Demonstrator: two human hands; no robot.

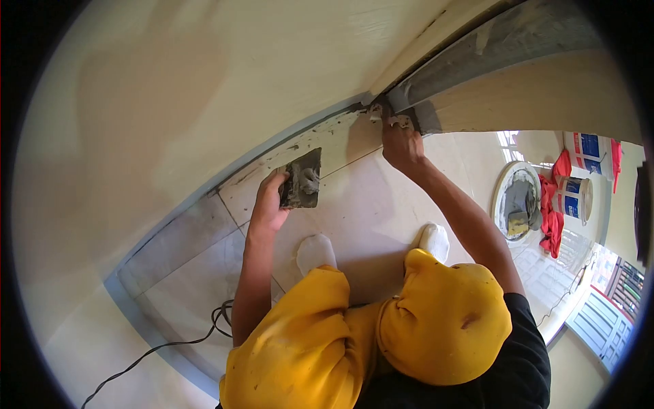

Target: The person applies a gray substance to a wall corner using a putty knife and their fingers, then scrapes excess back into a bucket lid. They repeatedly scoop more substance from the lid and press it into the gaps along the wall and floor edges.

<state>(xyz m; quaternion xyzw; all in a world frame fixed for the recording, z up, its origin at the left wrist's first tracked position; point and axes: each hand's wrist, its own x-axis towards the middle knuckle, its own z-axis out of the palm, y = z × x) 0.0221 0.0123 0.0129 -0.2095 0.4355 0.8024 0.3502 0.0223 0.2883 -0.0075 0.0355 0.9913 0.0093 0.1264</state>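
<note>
My left hand [271, 198] is closed around the edge of a dark, flat rectangular putty plate [294, 200]. A lump of wet grey putty [308, 178] sits on the plate. Up at the foot of the wall corner, my right hand [403, 144] is closed on a putty-smeared dark blade [411, 120], partly hidden by the fingers. One finger of that hand points into the corner, beside the grey door frame or post [424, 88]. Pale putty smears mark the floor tile [340, 136] along the wall.
A grey strip [272, 131] edges the floor below the cream wall [170, 88]. To the right stand a round tub of grey putty [519, 201], a white bucket [574, 199] and red cloth [550, 217]. A black cable [163, 345] runs at lower left.
</note>
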